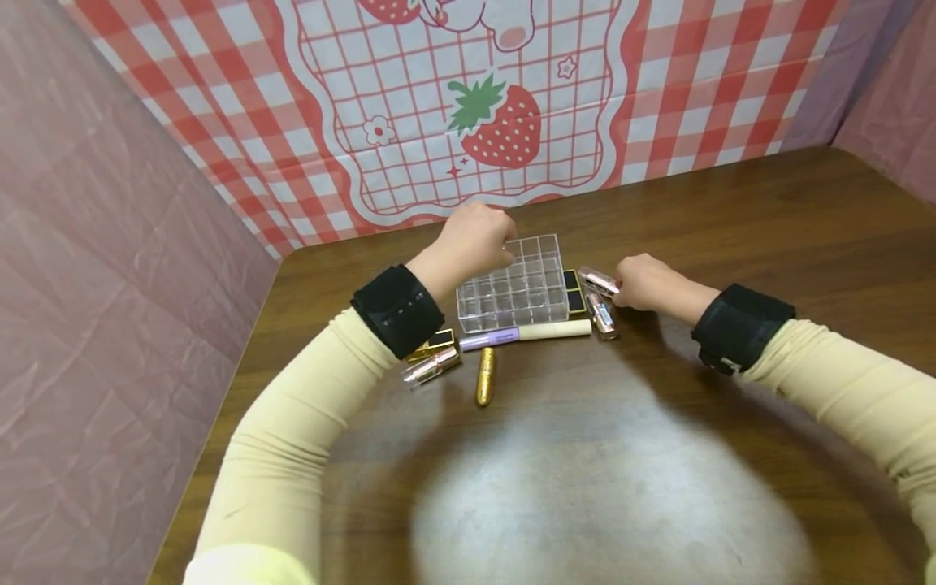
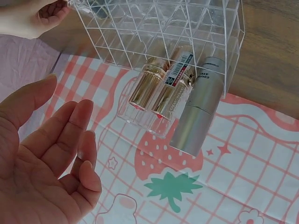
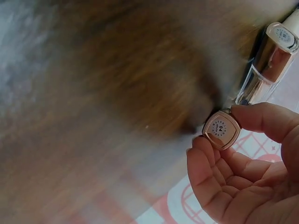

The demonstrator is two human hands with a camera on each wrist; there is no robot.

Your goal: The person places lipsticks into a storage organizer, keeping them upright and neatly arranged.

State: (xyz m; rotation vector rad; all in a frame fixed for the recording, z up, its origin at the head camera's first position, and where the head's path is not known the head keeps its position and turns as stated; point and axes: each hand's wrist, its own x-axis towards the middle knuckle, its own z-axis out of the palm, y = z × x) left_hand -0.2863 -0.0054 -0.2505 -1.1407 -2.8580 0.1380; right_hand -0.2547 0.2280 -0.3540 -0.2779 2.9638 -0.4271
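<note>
My right hand [image 1: 649, 281] pinches a rose-gold lipstick [image 1: 598, 281] between thumb and fingers; its squarish end with an 04 label faces the camera in the right wrist view. Beside it lies another rose-gold lipstick [image 1: 602, 315]. Over the left back part of a clear, gridded lipstick organizer [image 1: 512, 305] hovers my left hand [image 1: 471, 240]. In the left wrist view its fingers [image 2: 84, 116] are loosely bent, with nothing held. Two rose-gold lipsticks [image 2: 159, 93] and a silvery tube [image 2: 198, 109] are at the organizer's far side, hidden in the head view.
Black-and-gold cases [image 1: 574, 291] sit against the organizer's right side. Along its front lies a lilac and cream tube [image 1: 526, 334]. Nearer are a gold tube [image 1: 486, 378], a rose-gold lipstick [image 1: 431, 366] and a black-and-gold case [image 1: 441, 341]. A strawberry-print cloth [image 1: 409, 146] hangs behind the table.
</note>
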